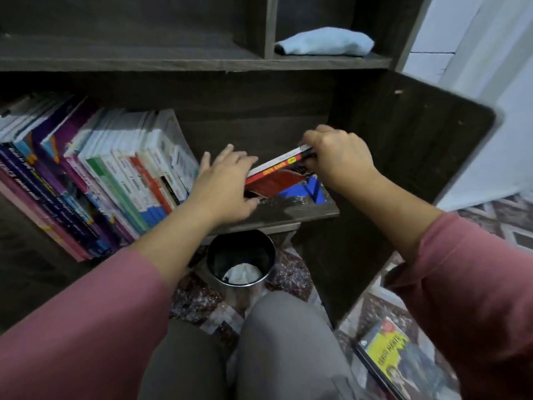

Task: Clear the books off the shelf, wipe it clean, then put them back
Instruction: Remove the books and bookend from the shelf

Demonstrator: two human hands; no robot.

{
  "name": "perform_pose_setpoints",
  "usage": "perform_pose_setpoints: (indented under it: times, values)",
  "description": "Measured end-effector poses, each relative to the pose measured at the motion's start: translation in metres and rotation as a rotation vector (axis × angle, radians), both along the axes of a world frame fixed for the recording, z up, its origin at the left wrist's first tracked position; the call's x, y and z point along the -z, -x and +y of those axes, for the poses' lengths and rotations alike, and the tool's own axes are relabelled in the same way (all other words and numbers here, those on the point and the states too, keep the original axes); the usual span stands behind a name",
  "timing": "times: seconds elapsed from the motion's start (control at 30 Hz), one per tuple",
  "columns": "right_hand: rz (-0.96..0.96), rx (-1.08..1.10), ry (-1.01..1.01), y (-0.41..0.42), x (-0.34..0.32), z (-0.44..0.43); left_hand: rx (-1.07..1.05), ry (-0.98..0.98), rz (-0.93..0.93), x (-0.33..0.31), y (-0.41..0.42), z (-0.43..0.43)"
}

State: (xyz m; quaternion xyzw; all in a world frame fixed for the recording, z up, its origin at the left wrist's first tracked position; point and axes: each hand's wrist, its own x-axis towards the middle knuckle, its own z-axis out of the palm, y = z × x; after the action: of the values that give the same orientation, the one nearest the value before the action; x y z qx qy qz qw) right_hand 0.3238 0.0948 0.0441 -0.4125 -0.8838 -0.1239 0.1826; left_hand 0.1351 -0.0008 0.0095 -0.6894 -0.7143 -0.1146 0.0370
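Book [274, 180] tilted; right hand [337, 157] grips its top end, left hand [227, 186] presses flat against it.

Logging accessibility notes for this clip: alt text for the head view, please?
A person's right hand grips the top edge of a red book tilted on a dark shelf, the left hand touching its other end. Leaning books stand to the left; a folded blue cloth lies in a cubby above.
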Motion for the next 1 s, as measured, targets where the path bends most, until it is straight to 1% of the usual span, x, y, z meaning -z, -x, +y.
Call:
perform_pose_setpoints:
  times: [0.07, 0.13, 0.23, 0.3, 0.43, 0.5, 0.63, 0.7, 0.93, 1.0]
  values:
    - [0.034, 0.036, 0.045, -0.025, -0.008, -0.013, 0.075, -0.008, -0.004, -0.009, -0.023, 0.006]
    - [0.045, 0.077, 0.099, -0.049, -0.013, -0.027, 0.1, 0.01, -0.004, -0.018, -0.045, 0.011]
    - [0.024, 0.183, 0.154, -0.089, -0.015, -0.052, 0.183, 0.094, 0.031, -0.028, -0.08, 0.017]
    - [-0.051, 0.284, 0.187, -0.116, -0.013, -0.068, 0.275, 0.164, 0.033, -0.029, -0.105, 0.02]
    - [-0.303, 0.476, 0.263, -0.173, 0.005, -0.094, 0.5, 0.226, 0.083, -0.005, -0.168, 0.02]
    - [-0.373, 0.5, 0.356, -0.199, 0.022, -0.102, 0.588, 0.255, 0.079, 0.013, -0.199, 0.016]
    - [-0.304, 0.444, 0.673, -0.241, 0.063, -0.114, 0.749, 0.255, 0.107, 0.047, -0.254, 0.009]
    - [-0.248, 0.439, 0.782, -0.258, 0.084, -0.117, 0.808, 0.255, 0.114, 0.063, -0.274, 0.011]
    - [-0.09, 0.518, 0.877, -0.306, 0.156, -0.115, 0.862, 0.323, 0.122, 0.125, -0.319, 0.031]
    - [-0.083, 0.551, 0.892, -0.316, 0.18, -0.112, 0.86, 0.362, 0.138, 0.145, -0.327, 0.039]
